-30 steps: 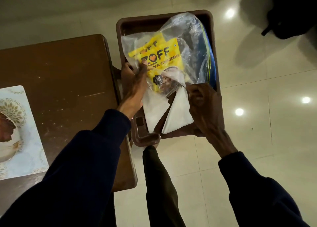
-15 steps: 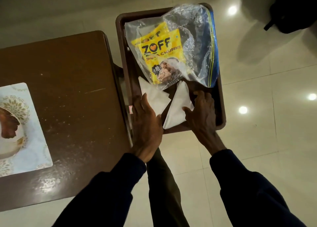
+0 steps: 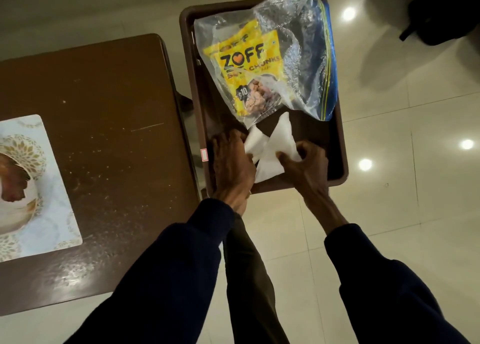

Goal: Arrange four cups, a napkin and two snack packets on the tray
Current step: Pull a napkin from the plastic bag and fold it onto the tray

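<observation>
Head view, looking down on a dark brown plastic tray point(image 3: 339, 146), rectangular with rounded corners and a raised rim, taken here as the landmark. Inside the tray, toward its far end: a crinkled clear plastic bag point(image 3: 298, 58) with a blue zip edge along its right side, holding a glossy yellow snack packet point(image 3: 246, 65) printed "ZOFF"; a second yellow packet edge peeking out behind it, details unclear. Inside the tray, at its near end: a white napkin point(image 3: 275, 149), soft and matte, folded into two pointed triangular flaps, its far tips just touching the bag's lower edge. Left hand point(image 3: 231, 167) lying flat, palm down, on the tray's near-left corner, fingers point(image 3: 233, 138) spread narrowly and pressing the napkin's left flap. Right hand point(image 3: 306, 164) at the tray's near edge, fingers curled and pinching the napkin's right flap. Dark blue sleeves on both forearms. Left of the tray, touching it: a brown wooden surface point(image 3: 104, 110), scuffed and speckled, carrying a pale rectangular placemat point(image 3: 46, 187) with a gold floral print. Under and right of the tray: glossy cream floor tiles point(image 3: 402, 187) with round light reflections.
</observation>
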